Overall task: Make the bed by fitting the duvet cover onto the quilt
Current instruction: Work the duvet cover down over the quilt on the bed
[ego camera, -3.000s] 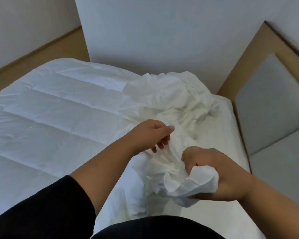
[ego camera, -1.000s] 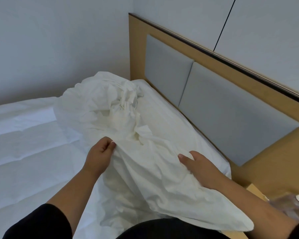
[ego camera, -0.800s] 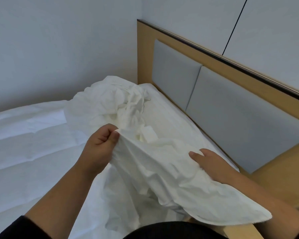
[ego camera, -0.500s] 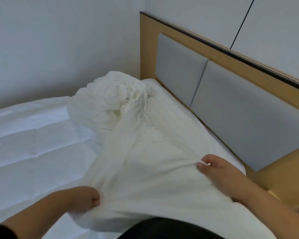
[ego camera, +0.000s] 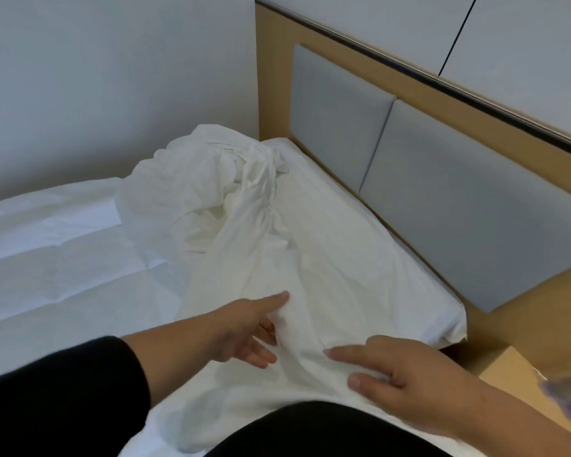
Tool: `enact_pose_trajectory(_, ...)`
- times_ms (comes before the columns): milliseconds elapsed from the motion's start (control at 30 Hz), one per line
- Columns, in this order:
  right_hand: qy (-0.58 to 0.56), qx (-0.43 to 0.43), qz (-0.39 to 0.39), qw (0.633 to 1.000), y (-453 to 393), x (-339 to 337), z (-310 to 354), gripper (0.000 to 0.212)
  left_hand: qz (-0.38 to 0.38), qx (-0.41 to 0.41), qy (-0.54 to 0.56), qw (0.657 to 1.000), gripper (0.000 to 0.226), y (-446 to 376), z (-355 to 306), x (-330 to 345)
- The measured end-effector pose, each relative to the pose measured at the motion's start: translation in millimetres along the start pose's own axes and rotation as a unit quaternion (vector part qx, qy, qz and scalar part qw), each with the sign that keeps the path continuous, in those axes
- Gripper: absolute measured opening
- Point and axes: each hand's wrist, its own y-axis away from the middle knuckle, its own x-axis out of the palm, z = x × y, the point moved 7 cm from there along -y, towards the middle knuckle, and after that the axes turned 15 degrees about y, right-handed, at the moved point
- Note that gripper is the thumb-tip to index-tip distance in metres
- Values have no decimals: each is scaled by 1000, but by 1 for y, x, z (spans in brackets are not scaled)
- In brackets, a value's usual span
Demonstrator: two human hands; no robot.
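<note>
Head view, progress: the task looks to be at an early stage. The duvet cover (ego camera: 310, 258) lies on top of the quilt (ego camera: 63, 258), not around it, so the quilt is not yet inside.
Head view, done: one part of the cover is laid out rather flat along the head end of the bed, from the near edge toward the far corner.
Head view, left to do: I judge that the cover must be spread fully, its opening found, the quilt put inside, the corners matched and all smoothed.
Head view, place of the cover: it is on the right part of the bed, just beside the headboard (ego camera: 442, 192). Its far part is a crumpled heap near the corner of the wall (ego camera: 96, 77).
Head view, look of the cover: white, thin, with many wrinkles and long folds; a corner hangs at the bed edge on the right.
Head view, look of the quilt: white, flat, with faint stitched lines, open to view on the left.
Head view, left hand (ego camera: 244, 328): fingers straight and spread, touching a fold of the cover, pinching nothing.
Head view, right hand (ego camera: 406, 380): fingers stretched and lying flat on the cover, pressing it down.
Head view, opening of the cover: I cannot tell where it is.
</note>
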Motion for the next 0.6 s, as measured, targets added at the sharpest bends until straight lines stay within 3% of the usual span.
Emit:
enact_pose_trajectory(67,77,-39,21,996,0,0,7,39,-22,18,28,999,49,-14,5,15)
enact_pose_trajectory(133,85,-26,18,996,1,3,5,50,-49,50,70,995,29,-27,11,23)
enact_pose_trajectory(200,60,27,10,998,2,3,-2,56,-50,113,112,986,28,-33,4,27)
enact_pose_trajectory(333,-95,167,96,977,0,5,-41,28,-5,247,228,942,25,-5,-29,32)
enact_pose_trajectory(433,-173,179,149,957,-5,-3,-52,51,74,295,250,919,27,28,-44,58)
enact_pose_trajectory(500,-252,193,75,945,-20,-16,-51,58,114,309,248,911,30,40,-48,73)
enact_pose_trajectory(600,-282,249,-164,912,-39,-34,-49,43,140,305,257,907,32,43,-51,81)
